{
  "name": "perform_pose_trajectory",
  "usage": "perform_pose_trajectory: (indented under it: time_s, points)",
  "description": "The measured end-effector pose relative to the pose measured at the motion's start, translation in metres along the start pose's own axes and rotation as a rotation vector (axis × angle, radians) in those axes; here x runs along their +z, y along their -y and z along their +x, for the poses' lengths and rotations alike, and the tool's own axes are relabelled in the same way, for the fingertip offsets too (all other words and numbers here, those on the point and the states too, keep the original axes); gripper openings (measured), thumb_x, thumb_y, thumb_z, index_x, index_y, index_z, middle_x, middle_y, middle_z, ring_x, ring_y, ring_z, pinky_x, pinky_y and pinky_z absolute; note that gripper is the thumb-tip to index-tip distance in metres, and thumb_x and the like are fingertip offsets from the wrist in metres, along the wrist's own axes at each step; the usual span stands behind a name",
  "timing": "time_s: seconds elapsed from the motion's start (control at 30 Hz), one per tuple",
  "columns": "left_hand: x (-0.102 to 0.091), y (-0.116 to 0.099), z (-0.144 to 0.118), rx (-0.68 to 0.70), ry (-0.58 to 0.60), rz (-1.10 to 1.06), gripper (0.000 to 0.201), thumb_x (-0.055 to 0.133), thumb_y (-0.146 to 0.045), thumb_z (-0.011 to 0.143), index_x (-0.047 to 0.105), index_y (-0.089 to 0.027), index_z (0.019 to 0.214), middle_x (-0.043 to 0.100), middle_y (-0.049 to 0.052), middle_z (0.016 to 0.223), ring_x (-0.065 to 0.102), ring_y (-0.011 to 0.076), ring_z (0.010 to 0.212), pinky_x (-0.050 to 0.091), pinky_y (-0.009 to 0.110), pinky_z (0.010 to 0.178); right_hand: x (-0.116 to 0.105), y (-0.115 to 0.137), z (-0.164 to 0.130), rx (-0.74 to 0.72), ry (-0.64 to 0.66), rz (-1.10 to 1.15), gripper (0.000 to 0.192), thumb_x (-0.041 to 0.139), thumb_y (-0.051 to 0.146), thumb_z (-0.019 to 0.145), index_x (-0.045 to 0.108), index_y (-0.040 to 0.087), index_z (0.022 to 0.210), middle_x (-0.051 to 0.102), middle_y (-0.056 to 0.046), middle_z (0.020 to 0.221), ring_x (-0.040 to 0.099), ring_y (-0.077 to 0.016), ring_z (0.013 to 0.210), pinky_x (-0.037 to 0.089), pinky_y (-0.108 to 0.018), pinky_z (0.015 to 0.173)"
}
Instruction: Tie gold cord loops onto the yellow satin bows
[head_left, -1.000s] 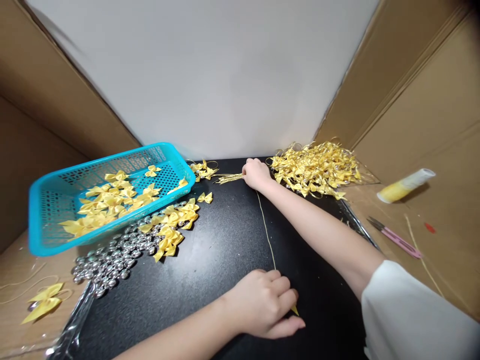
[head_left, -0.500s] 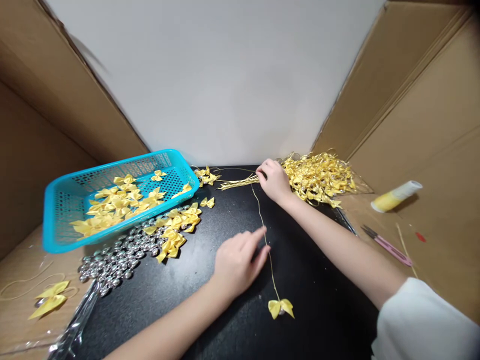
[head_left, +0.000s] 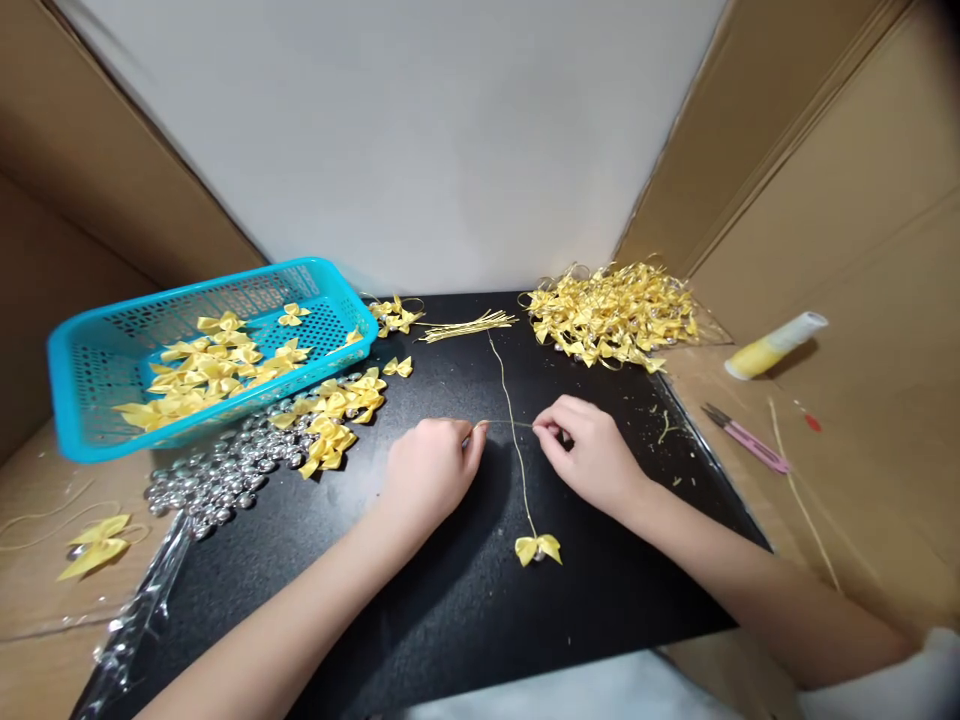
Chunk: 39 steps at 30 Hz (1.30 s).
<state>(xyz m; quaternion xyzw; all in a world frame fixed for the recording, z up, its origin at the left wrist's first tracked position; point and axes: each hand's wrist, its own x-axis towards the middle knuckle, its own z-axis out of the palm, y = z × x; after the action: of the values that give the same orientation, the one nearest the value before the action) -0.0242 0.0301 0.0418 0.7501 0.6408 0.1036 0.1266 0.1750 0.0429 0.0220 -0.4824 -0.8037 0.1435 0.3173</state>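
Note:
My left hand [head_left: 435, 460] pinches one end of a thin cord [head_left: 510, 423]. The other end is pinched in my right hand [head_left: 589, 450], so the cord stretches level between the two. Below it a yellow bow [head_left: 538, 549] with a silver bell lies on the black tabletop [head_left: 450, 620], and its own cord [head_left: 510, 400] runs away from me, crossing under the stretched one. Farther back is a bundle of yellow cords [head_left: 469, 325]. To the left, silver bells [head_left: 225, 480] are heaped beside loose yellow bows [head_left: 330, 440].
A blue basket [head_left: 64, 390] holding yellow bows stands at the left. A pile of finished-looking bows with cords [head_left: 615, 315] sits at the back right. Pink-handled snips [head_left: 750, 443] and a yellow-white tube [head_left: 776, 345] rest on cardboard at the right. Cardboard walls flank both sides.
My right hand has left the cord bundle and come nearer, now holding a cord end. My left hand has shifted left and closed on the other end. The view has tilted slightly.

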Motion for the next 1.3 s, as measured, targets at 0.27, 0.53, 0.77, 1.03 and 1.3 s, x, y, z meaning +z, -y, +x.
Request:
perform_pose_trajectory:
  time_s: [0.27,0.53,0.77,1.03,1.3]
  points:
    - [0.021,-0.005,-0.012,0.069,-0.106,-0.44,0.043,0.034,-0.031,0.098,0.075,-0.017,0.095,0.068,0.006,0.078,0.066,0.0202,0.078,0.047,0.029,0.071,0.004,0.024,-0.013,0.25,0.166,0.258,0.016,0.059,0.002,0.074,0.062,0.016,0.067,0.058,0.001,0.066,0.051,-0.0098,0.06,0.041,-0.022,0.058]
    - [0.021,-0.003,-0.014,0.018,-0.094,-0.527,0.035,0.047,-0.029,0.094,0.075,-0.014,0.11,0.076,0.007,0.077,0.068,0.0192,0.068,0.051,0.028,0.066,0.014,0.022,-0.016,0.553,0.134,0.689,0.007,0.064,0.014,0.072,0.061,0.016,0.067,0.056,0.004,0.058,0.052,-0.0085,0.053,0.043,-0.021,0.053]
    - [0.035,-0.004,-0.019,-0.218,-0.085,-0.974,0.032,0.061,-0.033,0.086,0.076,-0.013,0.106,0.062,-0.002,0.053,0.054,0.0095,0.043,0.043,0.019,0.044,0.019,0.026,-0.02,0.771,0.02,1.047,0.023,0.079,0.026,0.063,0.058,0.018,0.068,0.063,0.004,0.06,0.066,-0.0126,0.056,0.053,-0.024,0.058]
    - [0.045,-0.01,-0.022,-0.219,-0.361,-1.066,0.016,0.072,-0.028,0.08,0.079,-0.019,0.092,0.07,-0.002,0.061,0.057,0.007,0.047,0.048,0.016,0.047,0.024,0.04,-0.03,0.898,-0.06,1.321,0.023,0.086,0.029,0.058,0.07,0.017,0.068,0.072,-0.002,0.075,0.067,-0.011,0.069,0.052,-0.022,0.066]
    - [0.05,-0.012,-0.02,-0.145,-0.489,-1.011,0.013,0.073,-0.025,0.081,0.079,-0.024,0.093,0.078,0.0,0.077,0.07,0.0112,0.063,0.056,0.019,0.06,0.032,0.045,-0.033,1.06,-0.041,1.491,0.029,0.093,0.031,0.049,0.076,0.019,0.07,0.075,-0.003,0.084,0.067,-0.011,0.077,0.052,-0.023,0.075]
